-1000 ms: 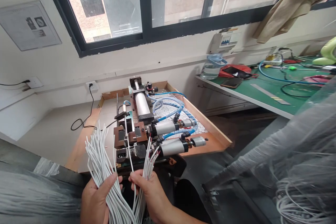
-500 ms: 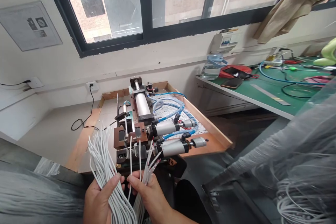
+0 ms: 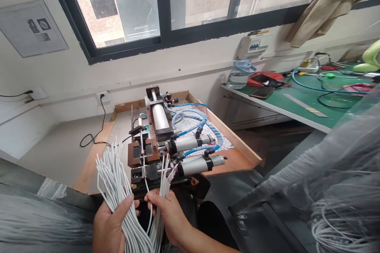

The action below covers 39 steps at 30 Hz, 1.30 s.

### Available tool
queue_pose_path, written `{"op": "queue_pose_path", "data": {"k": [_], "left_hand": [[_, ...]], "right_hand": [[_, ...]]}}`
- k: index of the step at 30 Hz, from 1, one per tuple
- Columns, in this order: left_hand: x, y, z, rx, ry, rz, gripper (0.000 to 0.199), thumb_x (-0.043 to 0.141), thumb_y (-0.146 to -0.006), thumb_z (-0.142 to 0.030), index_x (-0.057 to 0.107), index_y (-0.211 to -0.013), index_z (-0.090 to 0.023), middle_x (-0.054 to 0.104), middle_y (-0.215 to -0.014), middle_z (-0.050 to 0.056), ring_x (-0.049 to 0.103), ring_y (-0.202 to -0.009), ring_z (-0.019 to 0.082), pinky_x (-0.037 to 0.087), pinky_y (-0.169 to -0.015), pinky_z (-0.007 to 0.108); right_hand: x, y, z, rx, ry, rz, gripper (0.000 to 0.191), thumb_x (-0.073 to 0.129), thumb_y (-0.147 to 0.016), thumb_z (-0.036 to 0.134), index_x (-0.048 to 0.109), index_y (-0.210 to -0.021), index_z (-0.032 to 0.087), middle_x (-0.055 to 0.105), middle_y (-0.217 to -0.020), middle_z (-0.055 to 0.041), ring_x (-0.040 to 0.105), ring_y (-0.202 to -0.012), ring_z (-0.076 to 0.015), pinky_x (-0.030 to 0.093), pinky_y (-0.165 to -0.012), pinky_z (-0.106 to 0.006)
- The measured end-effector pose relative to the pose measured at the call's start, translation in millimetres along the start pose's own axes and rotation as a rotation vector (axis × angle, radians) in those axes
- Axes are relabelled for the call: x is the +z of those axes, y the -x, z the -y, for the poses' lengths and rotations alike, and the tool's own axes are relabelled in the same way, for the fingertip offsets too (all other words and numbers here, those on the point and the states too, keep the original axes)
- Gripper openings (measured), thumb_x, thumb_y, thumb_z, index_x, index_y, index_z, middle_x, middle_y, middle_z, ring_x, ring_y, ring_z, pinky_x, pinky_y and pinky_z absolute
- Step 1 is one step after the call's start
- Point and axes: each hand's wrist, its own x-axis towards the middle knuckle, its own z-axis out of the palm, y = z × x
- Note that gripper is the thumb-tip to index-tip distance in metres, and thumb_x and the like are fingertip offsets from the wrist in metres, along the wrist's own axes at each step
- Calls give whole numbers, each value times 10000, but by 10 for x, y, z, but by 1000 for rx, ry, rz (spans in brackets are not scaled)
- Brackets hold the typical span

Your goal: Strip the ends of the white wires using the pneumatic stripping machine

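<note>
My left hand (image 3: 114,221) is closed around a thick bundle of white cables (image 3: 114,178), whose cut ends fan upward. My right hand (image 3: 166,209) grips a smaller bunch of white cables (image 3: 164,184), some with reddish wire tips showing at the top. From beside its thumb and fingers a single white cable (image 3: 147,185) runs up into the front jaws of a pneumatic wire stripping machine (image 3: 145,170). Silver cylinders (image 3: 192,165) stick out at the machine's right side. The end of the single cable is hidden in the jaws.
The machine stands in a shallow wooden-edged tray (image 3: 243,158) strewn with white scraps. Blue air hoses (image 3: 218,134) curl behind the cylinders. At right, a green table (image 3: 299,99) bears a water jug (image 3: 239,75) and phone. Plastic-wrapped cables (image 3: 341,221) stand at lower right.
One cable from my right hand has gone into the machine's jaws, which have closed inward with their cylinder rods shifting left. The right-hand bunch has moved slightly left and stands more upright.
</note>
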Motion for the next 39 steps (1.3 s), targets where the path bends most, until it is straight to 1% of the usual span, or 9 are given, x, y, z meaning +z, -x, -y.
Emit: {"op": "queue_pose_path", "data": {"k": [4, 8, 10, 13, 19, 24, 31, 35, 39], "left_hand": [[-15, 4, 45, 60, -34, 50, 261, 740, -504, -207, 634, -719, -103, 649, -568, 33, 579, -505, 152, 457, -482, 251], [-24, 12, 73, 55, -46, 123, 316, 735, -510, -208, 656, -796, -100, 682, -693, 67, 588, -557, 169, 445, -499, 258], [-19, 25, 65, 19, -48, 165, 332, 731, -519, -211, 660, -827, -109, 688, -733, 69, 603, -614, 191, 458, -551, 275], [-9, 44, 39, -11, -22, 209, 315, 722, -539, -202, 659, -837, -121, 689, -735, 55, 614, -690, 209, 463, -675, 313], [-35, 18, 8, -52, 22, 91, 272, 744, -497, -184, 650, -744, -123, 666, -605, 45, 620, -609, 210, 482, -592, 299], [-40, -8, -41, -96, 55, 6, 297, 749, -480, -159, 649, -757, -119, 674, -621, 42, 617, -599, 198, 485, -560, 270], [-39, -26, -76, -100, 41, -32, 267, 734, -500, -140, 640, -750, -122, 671, -605, 30, 618, -585, 193, 479, -540, 254], [-20, 4, -60, -32, 53, 20, 278, 745, -475, -160, 652, -735, -132, 674, -619, 35, 613, -558, 177, 477, -514, 242], [12, 42, -44, -28, 95, 120, 304, 740, -483, -168, 664, -775, -130, 680, -670, 49, 628, -651, 240, 497, -589, 326]], "right_hand": [[48, 1, 53, 69, -81, 73, 209, 635, -621, 309, 624, -578, 104, 466, -456, 28, 386, -455, -79, 297, -501, -216], [96, 28, 106, 89, -140, 209, 238, 681, -589, 334, 599, -528, 119, 490, -465, 23, 412, -439, -83, 326, -499, -226], [91, 41, 89, 47, -143, 178, 210, 707, -564, 313, 611, -565, 126, 527, -495, 15, 455, -466, -101, 351, -517, -234], [56, 43, 23, -10, -120, 54, 219, 725, -552, 295, 618, -647, 129, 520, -491, 28, 450, -476, -96, 354, -516, -222], [11, 54, -34, -89, -68, 41, 269, 626, -664, 381, 567, -630, 120, 527, -509, 8, 432, -455, -86, 355, -517, -221], [8, 116, -8, -9, -5, 2, 278, 650, -614, 369, 538, -566, 120, 529, -476, 6, 389, -395, -64, 293, -462, -204], [24, 92, 58, 41, -58, -3, 185, 631, -592, 277, 524, -536, 137, 490, -440, 29, 359, -406, -67, 282, -465, -209], [40, 72, 77, 49, -59, 50, 179, 651, -585, 289, 560, -576, 136, 473, -463, 38, 361, -450, -78, 277, -487, -213], [42, 88, 52, 48, 42, 156, 200, 717, -526, 291, 607, -575, 131, 464, -493, 44, 373, -506, -87, 285, -528, -220]]}}
